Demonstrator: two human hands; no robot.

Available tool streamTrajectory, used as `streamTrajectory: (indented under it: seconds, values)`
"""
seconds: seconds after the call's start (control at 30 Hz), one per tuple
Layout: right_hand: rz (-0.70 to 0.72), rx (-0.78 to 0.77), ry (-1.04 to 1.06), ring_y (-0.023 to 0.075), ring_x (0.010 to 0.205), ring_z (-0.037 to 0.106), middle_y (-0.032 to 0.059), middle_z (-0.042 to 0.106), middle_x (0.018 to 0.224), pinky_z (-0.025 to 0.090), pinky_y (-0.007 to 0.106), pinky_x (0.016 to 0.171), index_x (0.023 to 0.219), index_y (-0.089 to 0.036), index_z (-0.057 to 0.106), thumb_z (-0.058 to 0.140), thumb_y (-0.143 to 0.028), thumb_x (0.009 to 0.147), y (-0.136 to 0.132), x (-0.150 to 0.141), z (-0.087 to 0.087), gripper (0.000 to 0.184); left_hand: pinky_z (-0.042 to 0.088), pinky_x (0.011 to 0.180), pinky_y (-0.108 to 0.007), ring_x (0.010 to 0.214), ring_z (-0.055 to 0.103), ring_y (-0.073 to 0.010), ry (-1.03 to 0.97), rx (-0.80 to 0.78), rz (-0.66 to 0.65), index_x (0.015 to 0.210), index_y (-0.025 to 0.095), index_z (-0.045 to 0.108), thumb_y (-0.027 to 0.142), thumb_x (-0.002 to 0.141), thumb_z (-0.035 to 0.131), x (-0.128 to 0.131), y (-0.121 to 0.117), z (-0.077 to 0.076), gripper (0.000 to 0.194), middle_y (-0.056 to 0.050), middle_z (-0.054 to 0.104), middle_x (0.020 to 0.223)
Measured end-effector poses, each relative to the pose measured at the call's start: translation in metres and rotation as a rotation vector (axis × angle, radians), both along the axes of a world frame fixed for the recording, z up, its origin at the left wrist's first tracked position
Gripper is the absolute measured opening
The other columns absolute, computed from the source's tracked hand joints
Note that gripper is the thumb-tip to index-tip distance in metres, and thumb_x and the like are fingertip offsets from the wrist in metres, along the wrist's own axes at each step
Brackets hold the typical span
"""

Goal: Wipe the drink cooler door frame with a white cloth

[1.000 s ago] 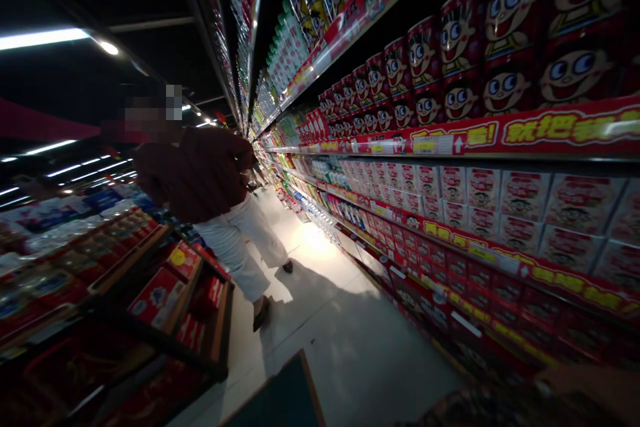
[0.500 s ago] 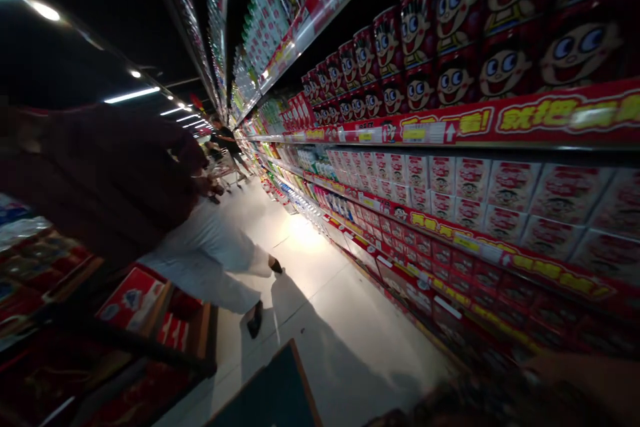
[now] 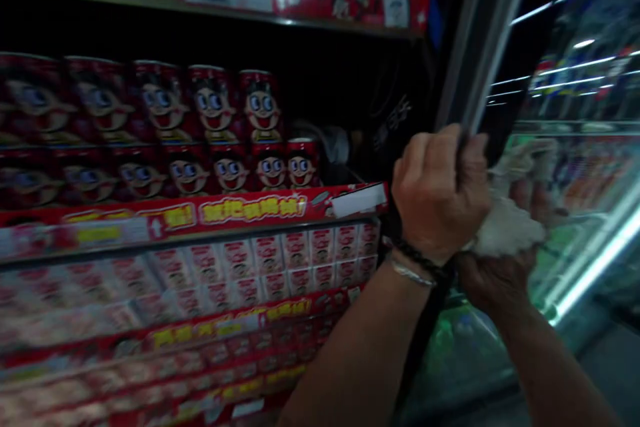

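Note:
My left hand (image 3: 435, 193) is raised in a fist, with bead and metal bracelets at the wrist. It is closed round something dark that I cannot make out, and a black strap (image 3: 425, 323) hangs down below the wrist. My right hand (image 3: 493, 277) is just beneath and to the right of it, closed on a crumpled white cloth (image 3: 505, 230). Both hands are held up at the end of a shelf, beside a metal frame post (image 3: 470, 47).
Red cans with cartoon faces (image 3: 215, 107) fill the shelf on the left. Rows of small red-and-white cartons (image 3: 280, 257) stand below them, behind red price strips. A lit glass-fronted cooler (image 3: 575, 147) stands to the right.
The view has swung from looking down the aisle, where a person walked, to facing the shelf end and cooler. Both my hands have come up into view, the right with the cloth.

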State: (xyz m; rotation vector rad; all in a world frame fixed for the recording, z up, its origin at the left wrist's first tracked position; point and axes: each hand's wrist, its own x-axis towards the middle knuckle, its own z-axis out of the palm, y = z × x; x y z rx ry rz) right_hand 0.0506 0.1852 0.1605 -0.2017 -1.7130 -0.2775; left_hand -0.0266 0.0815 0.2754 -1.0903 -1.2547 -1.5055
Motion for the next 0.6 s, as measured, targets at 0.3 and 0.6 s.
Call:
streamTrajectory:
  seconds: [0.3,0.6]
  values:
    - [-0.029,-0.014,-0.037,0.0521,0.168,0.007,0.022,0.028,0.177,0.028,0.094,0.121,0.176,-0.019,0.023,0.051,-0.039,0.1,-0.04,-0.015,-0.053,0.083,0.05,0.085,-0.034,0.093,0.062,-0.0172,0.119,0.226,-0.126,0.115,0.017,0.07,0.029,0.112,0.053,-0.023,0.008,0.005,0.021,-0.006,0.066,0.098]
    - [-0.195,0.002,-0.037,0.0398,0.171,0.008,0.0112,0.022,0.182,0.019,0.07,0.138,0.162,-0.02,0.051,0.072,-0.05,0.096,-0.014,-0.007,0.042,0.075,0.048,0.092,-0.045,0.099,0.062,-0.0257,0.063,0.227,-0.135,0.119,0.024,0.079,0.04,0.108,0.054,-0.033,0.012,0.011,0.032,-0.008,0.072,0.103]
